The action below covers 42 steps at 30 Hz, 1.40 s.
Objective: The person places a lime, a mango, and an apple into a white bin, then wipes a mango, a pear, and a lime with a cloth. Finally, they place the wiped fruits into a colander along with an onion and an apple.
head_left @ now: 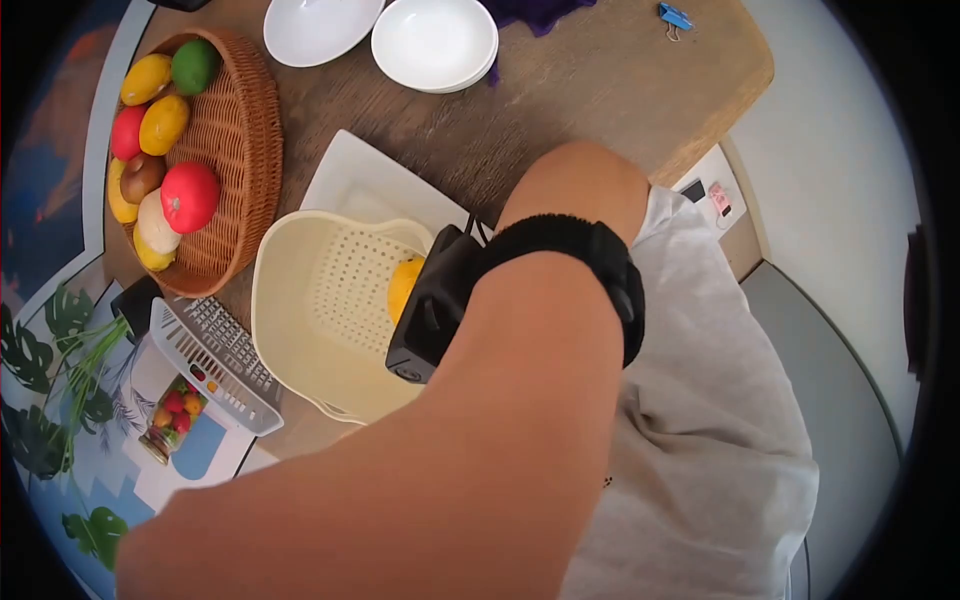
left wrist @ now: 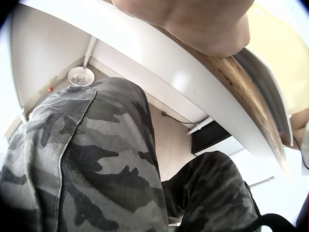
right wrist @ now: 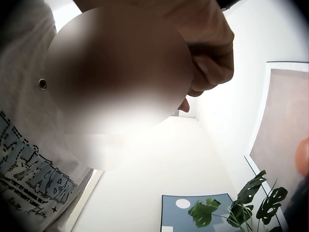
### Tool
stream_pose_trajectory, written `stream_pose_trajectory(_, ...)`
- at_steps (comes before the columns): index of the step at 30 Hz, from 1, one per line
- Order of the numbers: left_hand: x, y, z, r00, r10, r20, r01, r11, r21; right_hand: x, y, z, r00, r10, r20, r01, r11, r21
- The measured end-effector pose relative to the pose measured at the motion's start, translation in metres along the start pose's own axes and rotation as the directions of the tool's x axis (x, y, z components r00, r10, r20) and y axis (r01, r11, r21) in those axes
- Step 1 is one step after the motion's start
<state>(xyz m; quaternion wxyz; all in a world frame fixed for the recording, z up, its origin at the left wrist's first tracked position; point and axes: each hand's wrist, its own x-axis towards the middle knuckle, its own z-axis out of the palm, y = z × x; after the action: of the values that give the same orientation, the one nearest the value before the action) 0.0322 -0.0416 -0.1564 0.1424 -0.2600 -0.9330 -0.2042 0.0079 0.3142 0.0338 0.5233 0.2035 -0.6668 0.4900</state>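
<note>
My right arm fills much of the head view, bent, with a black strap and camera at the wrist. Up beside the blurred face in the right wrist view is my right hand, its fingers curled, nothing visible in them. At the table's edge my left hand shows in the left wrist view, its fingers out of frame. A cream colander stands below the right arm, overlapping a white tray. Inside it lies a yellow fruit, partly hidden by the wrist camera.
A wicker basket of colourful fruit stands at the far left, white bowls at the back. A purple cloth and a blue binder clip lie beyond. A grey plastic basket leans near the colander. Camouflage trousers are under the tabletop.
</note>
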Motion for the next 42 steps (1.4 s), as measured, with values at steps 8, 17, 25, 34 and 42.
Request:
stream_pose_trajectory(8, -0.009, 0.002, 0.007, 1.000, 0.026, 0.001, -0.026, 1.000, -0.001, 0.007, -0.007, 0.006, 0.998, -0.018, -0.053, 0.019, 0.999, 0.034)
stream_pose_trajectory(17, -0.012, 0.005, 0.014, 1.000, -0.005, 0.019, 0.005, 1.000, -0.012, 0.008, -0.008, 0.007, 1.000, -0.021, -0.019, 0.022, 0.998, 0.059)
stream_pose_trajectory(25, -0.013, 0.011, 0.016, 0.998, -0.017, 0.063, 0.017, 1.000, -0.004, 0.008, -0.007, -0.006, 0.999, -0.029, 0.038, 0.026, 0.996, 0.084)
stream_pose_trajectory(34, -0.016, 0.013, 0.021, 0.997, -0.025, 0.069, 0.026, 1.000, -0.010, 0.021, 0.005, -0.041, 0.918, -0.208, 0.337, 0.063, 0.917, 0.394)
stream_pose_trajectory(42, -0.011, 0.018, 0.017, 0.997, -0.029, 0.072, 0.031, 0.999, -0.024, 0.035, 0.032, -0.063, 0.892, -0.256, 0.372, -0.174, 0.567, 0.805)
